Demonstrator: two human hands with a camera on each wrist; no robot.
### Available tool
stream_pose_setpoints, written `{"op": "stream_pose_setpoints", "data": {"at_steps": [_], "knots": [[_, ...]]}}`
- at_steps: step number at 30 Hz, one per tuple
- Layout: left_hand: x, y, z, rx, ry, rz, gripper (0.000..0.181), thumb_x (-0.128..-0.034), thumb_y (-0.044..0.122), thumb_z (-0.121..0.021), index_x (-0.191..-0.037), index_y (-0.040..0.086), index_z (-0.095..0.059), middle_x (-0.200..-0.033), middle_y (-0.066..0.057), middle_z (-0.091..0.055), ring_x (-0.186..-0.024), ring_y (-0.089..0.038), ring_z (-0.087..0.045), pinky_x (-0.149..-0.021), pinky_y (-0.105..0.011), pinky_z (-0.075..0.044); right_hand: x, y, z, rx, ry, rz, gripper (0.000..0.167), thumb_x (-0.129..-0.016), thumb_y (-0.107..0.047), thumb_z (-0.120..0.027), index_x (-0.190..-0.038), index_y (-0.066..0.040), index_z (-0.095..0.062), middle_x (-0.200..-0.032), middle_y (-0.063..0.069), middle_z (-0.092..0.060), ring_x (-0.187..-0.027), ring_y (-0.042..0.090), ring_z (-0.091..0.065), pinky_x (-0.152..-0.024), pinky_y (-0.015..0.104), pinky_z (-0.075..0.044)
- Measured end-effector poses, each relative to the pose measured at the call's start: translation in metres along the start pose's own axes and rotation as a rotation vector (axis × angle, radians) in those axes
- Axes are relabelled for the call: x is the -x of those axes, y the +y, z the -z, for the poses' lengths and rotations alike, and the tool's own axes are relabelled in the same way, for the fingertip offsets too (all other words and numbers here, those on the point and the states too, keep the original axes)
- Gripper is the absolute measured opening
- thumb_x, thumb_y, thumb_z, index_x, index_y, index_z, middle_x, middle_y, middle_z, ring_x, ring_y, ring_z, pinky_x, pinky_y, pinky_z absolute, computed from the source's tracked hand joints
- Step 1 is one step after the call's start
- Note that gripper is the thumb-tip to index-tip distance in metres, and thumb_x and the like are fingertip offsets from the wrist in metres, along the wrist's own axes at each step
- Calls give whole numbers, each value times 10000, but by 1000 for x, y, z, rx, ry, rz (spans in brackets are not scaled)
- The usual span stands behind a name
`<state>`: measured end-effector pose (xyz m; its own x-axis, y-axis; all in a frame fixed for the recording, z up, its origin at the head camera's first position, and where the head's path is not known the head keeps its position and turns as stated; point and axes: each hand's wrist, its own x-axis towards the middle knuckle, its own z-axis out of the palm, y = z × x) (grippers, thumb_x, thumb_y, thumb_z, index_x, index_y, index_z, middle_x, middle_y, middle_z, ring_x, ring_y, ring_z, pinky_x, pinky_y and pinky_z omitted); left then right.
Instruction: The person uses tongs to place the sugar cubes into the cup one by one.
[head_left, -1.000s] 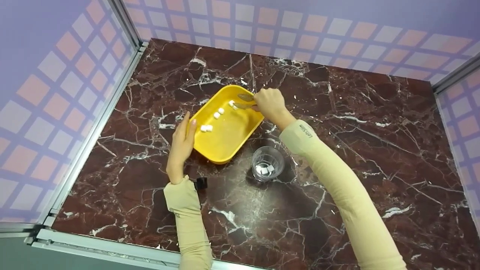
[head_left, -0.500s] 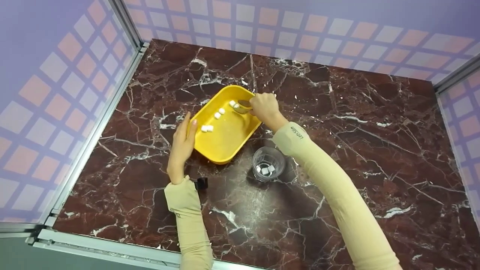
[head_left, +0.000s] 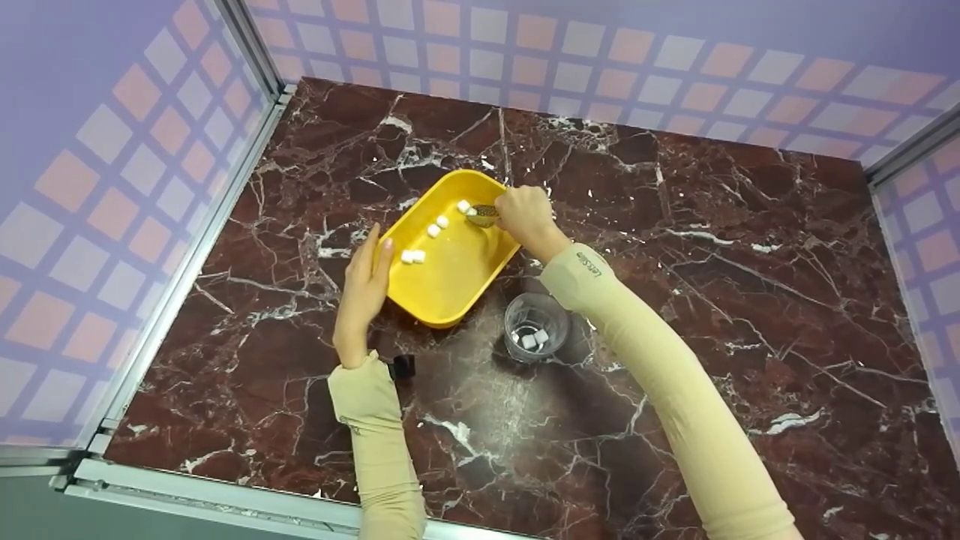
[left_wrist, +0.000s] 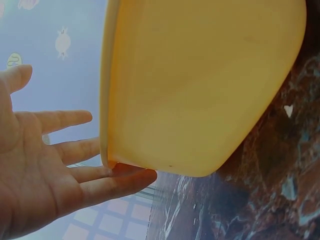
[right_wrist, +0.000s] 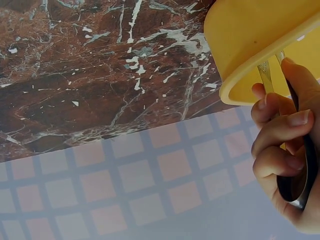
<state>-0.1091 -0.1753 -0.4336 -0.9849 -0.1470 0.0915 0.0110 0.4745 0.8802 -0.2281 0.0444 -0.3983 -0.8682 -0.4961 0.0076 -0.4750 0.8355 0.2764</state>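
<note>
A yellow plastic bin [head_left: 450, 289] stands on the marbled table, with several small white marshmallow-like pieces [head_left: 412, 256] along its left side. My left hand [head_left: 361, 289] steadies the bin's left rim with extended fingers; in the left wrist view the fingertips [left_wrist: 142, 179] touch the bin's outer wall. Curled around metal tongs [right_wrist: 312, 162], my right hand [head_left: 527, 217] is over the bin's right rim. The tongs' tips in the head view are inside the bin, nearly together at a white piece [head_left: 470, 211] in the far corner; whether they pinch it, I cannot tell.
A clear glass [head_left: 559, 321] with a few white pieces [head_left: 529, 341] in it stands right of the bin, near the right forearm. Panels with a tile pattern border the table [head_left: 735, 300] at the back and sides. A black wrist-camera piece [head_left: 403, 366] sits by the left cuff.
My right hand has shifted a little left and down, and the tongs' arms, spread apart earlier, have come together beside the far white piece. The left hand and bin stay put.
</note>
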Motion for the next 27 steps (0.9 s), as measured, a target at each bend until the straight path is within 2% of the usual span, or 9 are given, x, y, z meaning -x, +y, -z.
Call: {"op": "stream_pose_setpoints", "data": {"at_steps": [11,22,27], "knots": [[0,1,0,8,-16,2,502,-964,292,-361,-1399,57,-275,-1415,-177,-332,-1305,-313,-310,-1106,-424,-236,4,7,0,-42,47,-6,358,-792,-401,-628,-757,-48,-678,-774,124,-683,-639,283,-631,-548,392,-534],[0,-1,0,-6,-11,-8,496,-968,274,-354,-1395,37,-273,-1414,-189,-326,-1307,-325,-302,-1111,-424,-225,9,21,6,-129,6,-32,401,-794,-439,-611,-815,-42,-666,-820,145,-675,-685,317,-629,-590,427,-532],[0,0,0,-4,-7,-10,488,-969,264,-354,-1394,38,-276,-1414,-188,-330,-1308,-324,-303,-1109,-427,-226,16,31,12,-185,9,-33,404,-806,-450,-590,-791,-52,-658,-798,144,-667,-663,323,-616,-579,442,-527]]}}
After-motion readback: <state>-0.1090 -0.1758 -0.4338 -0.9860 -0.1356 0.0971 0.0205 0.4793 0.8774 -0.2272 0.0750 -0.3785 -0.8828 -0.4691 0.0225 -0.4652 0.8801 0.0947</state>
